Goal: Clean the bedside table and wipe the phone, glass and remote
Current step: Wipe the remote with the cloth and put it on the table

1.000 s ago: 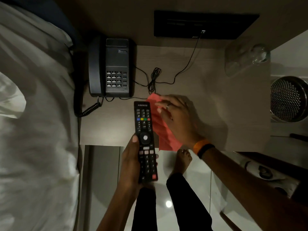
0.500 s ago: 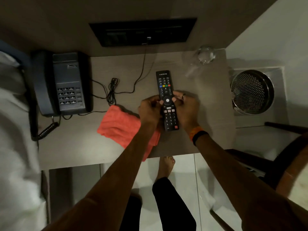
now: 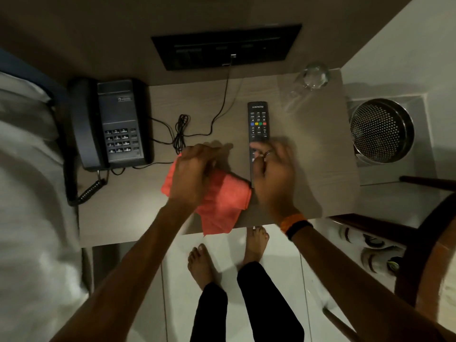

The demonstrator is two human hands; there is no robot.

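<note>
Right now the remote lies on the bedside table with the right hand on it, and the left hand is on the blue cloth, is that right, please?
Not quite: the cloth is red, not blue, as the head view shows. The remote does lie on the bedside table under the right hand, and the left hand is on the cloth.

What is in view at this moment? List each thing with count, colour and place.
wood-grain bedside table: one, pale brown, centre
corded desk phone: one, dark grey, table's left end
long TV remote: one, black with coloured buttons, right of centre
folded cleaning cloth: one, coral red, front edge, overhanging
clear drinking glass: one, transparent, far right corner
thin cable: one, black, from wall panel to a coil by the phone
wall switch panel: one, black, above table
perforated metal bin: one, silver, right of table
bedding: white, left
left hand: on the cloth
right hand: on the remote's near end, wristbands orange and black
</note>
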